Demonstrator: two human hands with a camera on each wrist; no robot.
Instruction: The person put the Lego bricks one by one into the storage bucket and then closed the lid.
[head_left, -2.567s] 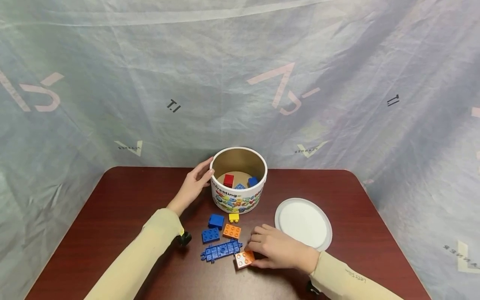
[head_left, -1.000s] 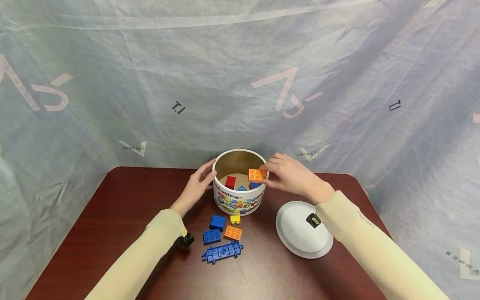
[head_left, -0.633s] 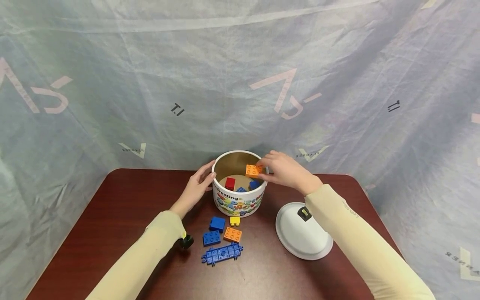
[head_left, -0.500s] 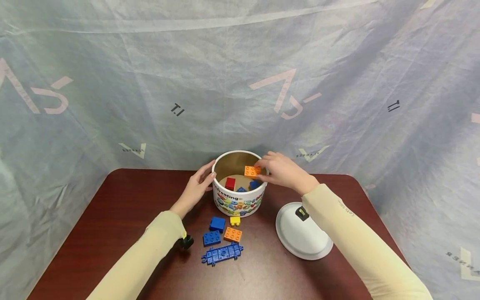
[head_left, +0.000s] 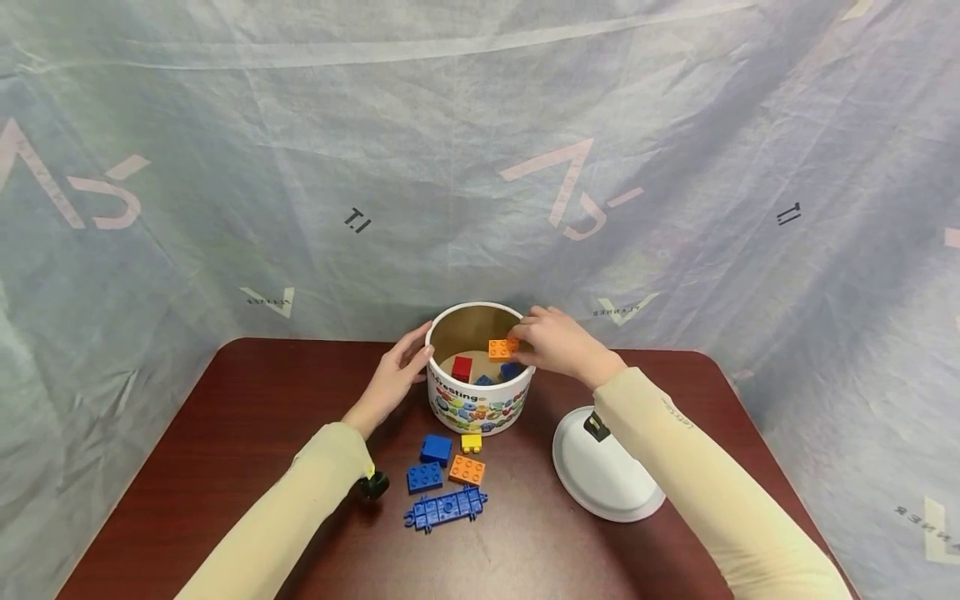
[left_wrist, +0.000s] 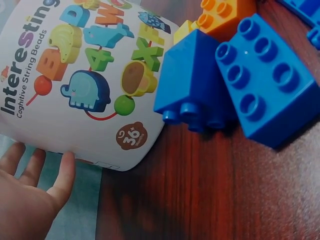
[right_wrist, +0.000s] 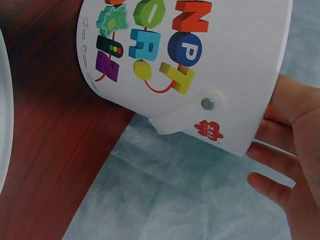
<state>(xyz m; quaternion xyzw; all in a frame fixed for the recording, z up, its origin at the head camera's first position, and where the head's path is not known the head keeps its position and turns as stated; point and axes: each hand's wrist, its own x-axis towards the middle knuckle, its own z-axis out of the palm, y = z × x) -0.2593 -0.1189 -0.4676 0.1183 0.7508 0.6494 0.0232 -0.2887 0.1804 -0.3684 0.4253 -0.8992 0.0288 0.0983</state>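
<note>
A white tub (head_left: 480, 410) with printed letter beads stands on the table. My left hand (head_left: 392, 375) rests on its left side; in the left wrist view, fairly straight fingers touch the wall near its base. Over the right rim reaches my right hand (head_left: 562, 346), pinching an orange building brick (head_left: 498, 349) inside the tub. That brick is out of sight in the right wrist view, where several fingers hang outside the rim. A red brick (head_left: 461, 368), a blue brick (head_left: 510, 371) and another blue piece (head_left: 483, 380) lie on the tub's floor.
Before the tub lie two blue bricks (head_left: 425, 477), an orange brick (head_left: 467, 470), a small yellow brick (head_left: 471, 443) and a blue wagon base (head_left: 446, 507). The white lid (head_left: 603, 475) lies at right under my right forearm. A cloth (head_left: 480, 167) hangs behind the table (head_left: 202, 467).
My right hand has picked up the orange brick beside the wagon base, carried it over the tub's rim and lowered it inside. My left hand has stayed on the tub.
</note>
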